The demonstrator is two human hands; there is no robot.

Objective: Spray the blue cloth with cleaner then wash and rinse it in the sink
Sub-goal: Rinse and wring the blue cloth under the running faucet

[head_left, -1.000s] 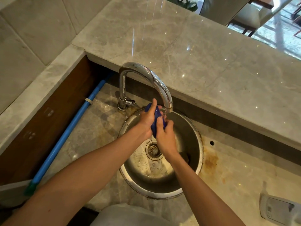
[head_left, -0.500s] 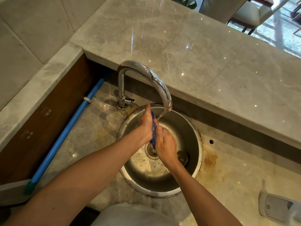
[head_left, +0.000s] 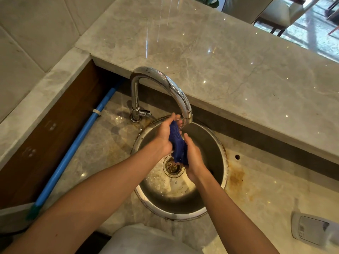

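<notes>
The wet blue cloth (head_left: 178, 146) is bunched between both palms, over the round steel sink (head_left: 222, 162). My left hand (head_left: 165, 135) grips its upper part just below the spout of the chrome faucet (head_left: 161, 85), where a thin stream of water runs onto it. My right hand (head_left: 193, 158) holds the cloth's lower part from the right, above the drain (head_left: 172, 166). Most of the cloth is hidden between the hands.
A raised marble counter (head_left: 220, 66) overhangs behind the sink. A blue pipe (head_left: 77, 143) runs along the left wall. Rust stains mark the lower counter (head_left: 256, 189) to the right. A white device (head_left: 311, 230) lies at the bottom right.
The hands have slid against each other: the left moved up toward the spout, the right moved down, and more of the blue cloth now shows between them.
</notes>
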